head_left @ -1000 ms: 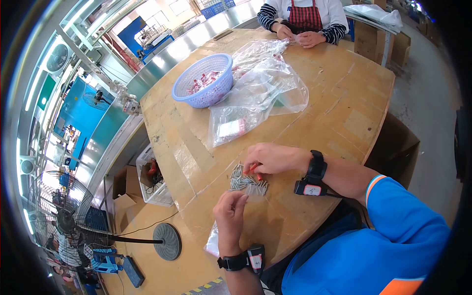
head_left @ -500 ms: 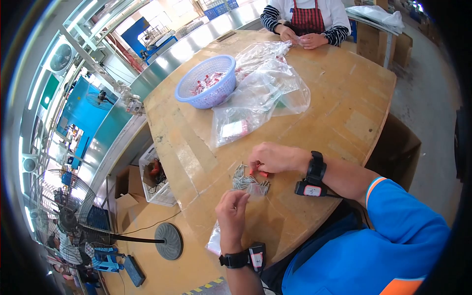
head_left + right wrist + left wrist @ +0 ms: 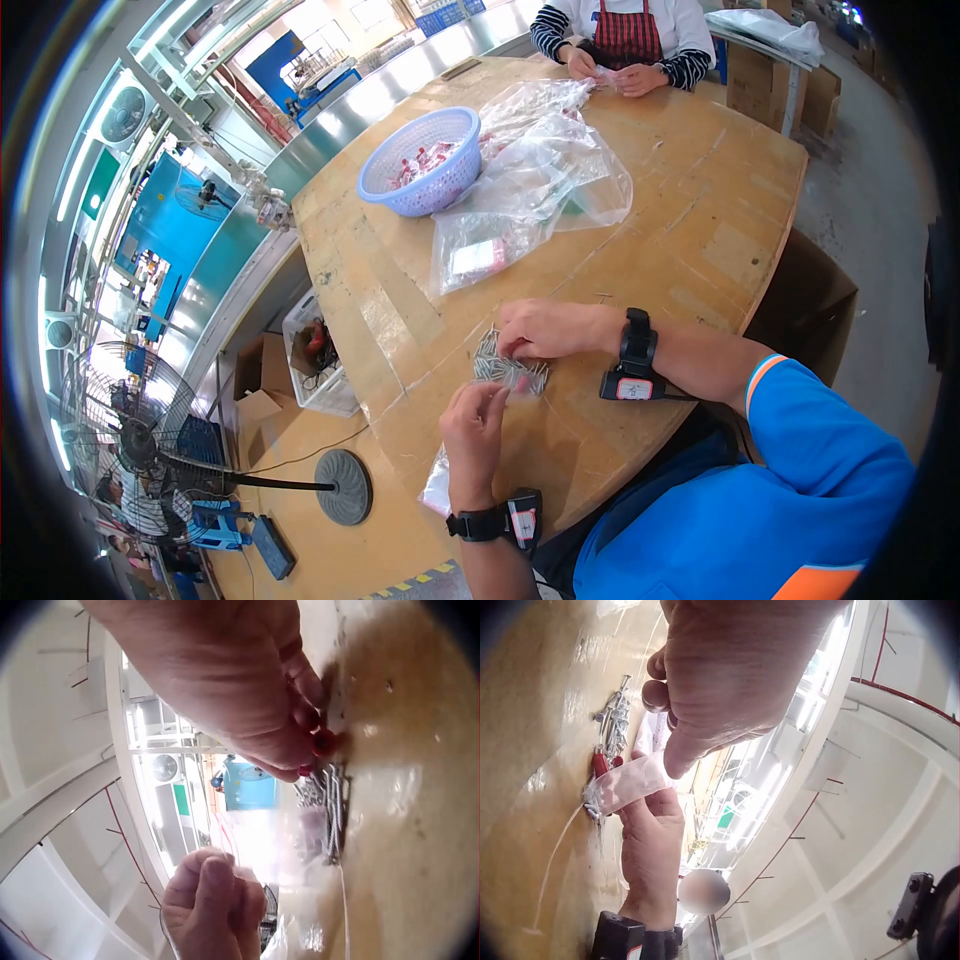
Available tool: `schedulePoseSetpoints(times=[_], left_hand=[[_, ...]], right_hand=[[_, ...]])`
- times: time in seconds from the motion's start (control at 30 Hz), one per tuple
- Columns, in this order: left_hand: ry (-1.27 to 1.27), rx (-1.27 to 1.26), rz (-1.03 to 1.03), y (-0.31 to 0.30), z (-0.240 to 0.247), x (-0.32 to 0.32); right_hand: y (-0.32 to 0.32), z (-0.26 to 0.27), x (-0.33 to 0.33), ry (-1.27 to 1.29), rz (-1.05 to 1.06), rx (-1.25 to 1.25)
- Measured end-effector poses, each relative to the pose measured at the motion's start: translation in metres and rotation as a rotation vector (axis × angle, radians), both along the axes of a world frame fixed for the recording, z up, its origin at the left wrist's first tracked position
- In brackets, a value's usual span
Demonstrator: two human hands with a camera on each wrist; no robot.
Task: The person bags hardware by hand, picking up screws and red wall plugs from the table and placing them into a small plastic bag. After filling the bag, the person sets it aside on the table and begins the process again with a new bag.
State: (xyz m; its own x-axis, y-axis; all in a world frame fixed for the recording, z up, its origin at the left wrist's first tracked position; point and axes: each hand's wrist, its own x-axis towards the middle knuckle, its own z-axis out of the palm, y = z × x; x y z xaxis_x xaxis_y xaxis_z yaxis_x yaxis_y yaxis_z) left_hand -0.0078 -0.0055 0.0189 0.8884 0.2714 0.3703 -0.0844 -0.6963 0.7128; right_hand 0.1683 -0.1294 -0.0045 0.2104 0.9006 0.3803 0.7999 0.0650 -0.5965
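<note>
Small clear bag [image 3: 519,382] lies partly over the near edge of a loose pile of silvery screws [image 3: 488,352] on a worn brown table [image 3: 690,230]. The left hand [image 3: 472,440], on the near side of the pile, pinches the bag by one end between thumb and forefinger, probably to steady it while leaving its far end within easy reach of the other hand; whether that end is spread cannot be told. The right hand [image 3: 555,328] holds red pieces [image 3: 324,741] in its bent fingertips, at the pile's right edge; keeping them low there likely makes for a short reach to bag and screws alike. As for pose, the left forearm rises from the near side of the pile, its hand pointing toward the screws; the right forearm comes in from the pile's right, knuckles up and fingertips angled down. Beyond the pile, across the table, sit a crumpled large plastic bag [image 3: 580,180] and a lavender basket [image 3: 440,190] of red-and-clear items, perhaps set back to leave both hands room.
</note>
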Motion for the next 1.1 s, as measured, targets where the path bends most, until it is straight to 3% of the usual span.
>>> schedulePoseSetpoints(times=[0.33,0.43,0.53,0.63,0.73,0.83,0.93,1.1], left_hand=[[-0.009,0.015,0.002,-0.001,0.002,0.000],[-0.007,0.017,0.002,0.000,0.001,0.000],[0.000,0.025,0.009,0.000,0.001,-0.001],[-0.037,0.018,0.009,-0.002,0.000,0.001],[-0.080,0.052,-0.007,-0.002,-0.003,0.003],[-0.100,0.086,-0.006,-0.001,-0.005,0.003],[-0.120,0.066,-0.011,-0.001,-0.005,0.003],[-0.059,0.037,0.005,-0.002,-0.001,0.002]], right_hand=[[0.005,-0.005,-0.008,-0.186,-0.212,-0.001],[-0.001,0.010,-0.011,0.226,-0.236,-0.030],[-0.005,0.028,-0.011,0.788,-0.096,0.006],[-0.011,0.049,-0.021,0.932,0.000,-0.130],[-0.009,0.047,-0.034,0.837,0.066,-0.167],[-0.007,0.044,-0.037,0.823,-0.039,-0.163],[-0.011,0.057,-0.038,0.922,-0.045,-0.124],[-0.001,0.036,-0.031,0.788,-0.092,0.161]])
